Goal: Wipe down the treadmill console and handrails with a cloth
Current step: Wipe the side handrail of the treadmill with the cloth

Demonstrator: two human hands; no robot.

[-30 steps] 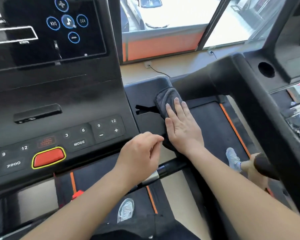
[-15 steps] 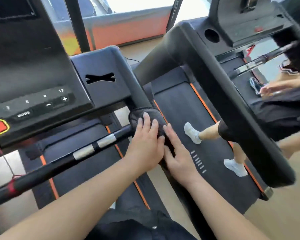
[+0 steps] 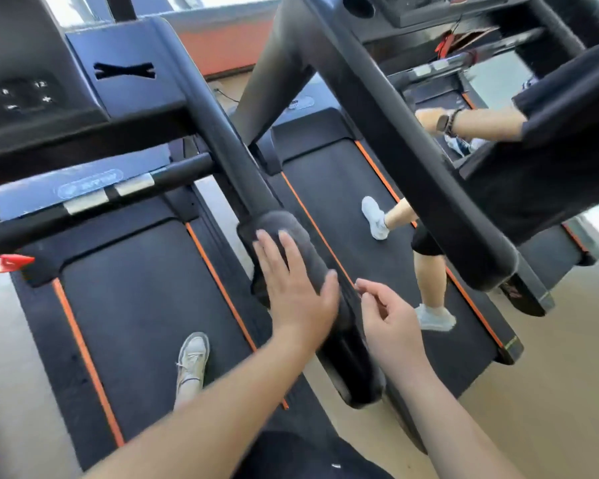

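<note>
The dark grey cloth lies draped over the right handrail at the frame's centre. The left hand lies flat on it, fingers straight, pressing rather than gripping. The right hand hovers just beside the rail, fingers loosely curled and holding nothing. The main risk is that the cloth is pinned by palm pressure alone. On a rounded rail a long stroke could roll it off sideways, dropping it onto the belt or into the gap toward the neighbouring treadmill. A flat palm will also likely reach only the rail's top, leaving the sides and underside unwiped unless the free hand wraps the cloth round. The wearer's shoe stands on the belt; whether it is moving cannot be told, but leaning on a sliding cloth could unsettle balance. The cloth looks soft and napped, like microfibre. The rail is thick, matte black and tube-like with a blunt end. At upper left, the console looks like hard plastic with flat keys.
</note>
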